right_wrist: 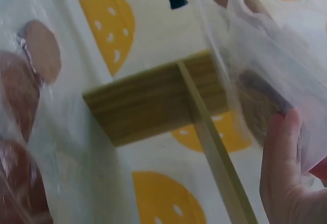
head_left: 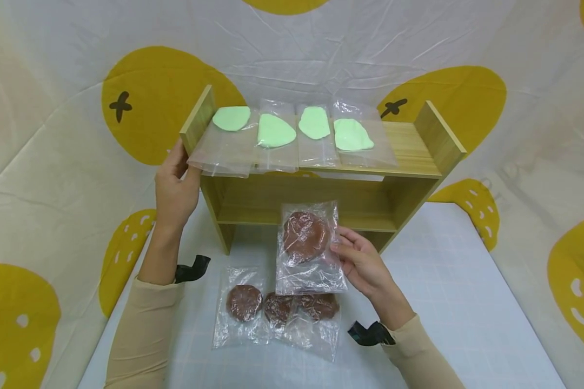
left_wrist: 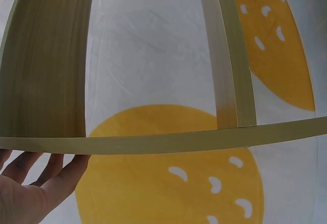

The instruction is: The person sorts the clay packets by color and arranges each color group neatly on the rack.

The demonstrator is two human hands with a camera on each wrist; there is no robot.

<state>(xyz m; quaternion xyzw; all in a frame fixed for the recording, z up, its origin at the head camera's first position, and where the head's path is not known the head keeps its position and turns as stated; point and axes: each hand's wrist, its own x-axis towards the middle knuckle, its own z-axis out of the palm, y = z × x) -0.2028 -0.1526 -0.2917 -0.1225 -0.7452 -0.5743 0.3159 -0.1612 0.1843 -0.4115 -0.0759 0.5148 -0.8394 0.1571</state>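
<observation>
Pinching its right edge, the right hand (head_left: 362, 265) holds a clear plastic bag with a round brown patty (head_left: 307, 246) upright in front of the small wooden two-tier shelf (head_left: 418, 146), level with its lower tier and above the counter (head_left: 467, 302). Fingers and thumb are clamped on the plastic. Just below that bag, three more clear bags of brown patties (head_left: 277, 313) lie on the counter, overlapping one another. On the shelf's top board sit four clear bags of pale green patties (head_left: 292, 132) in a row. The left hand (head_left: 175, 189) rests against the shelf's left side panel, fingers fairly straight, gripping nothing.
</observation>
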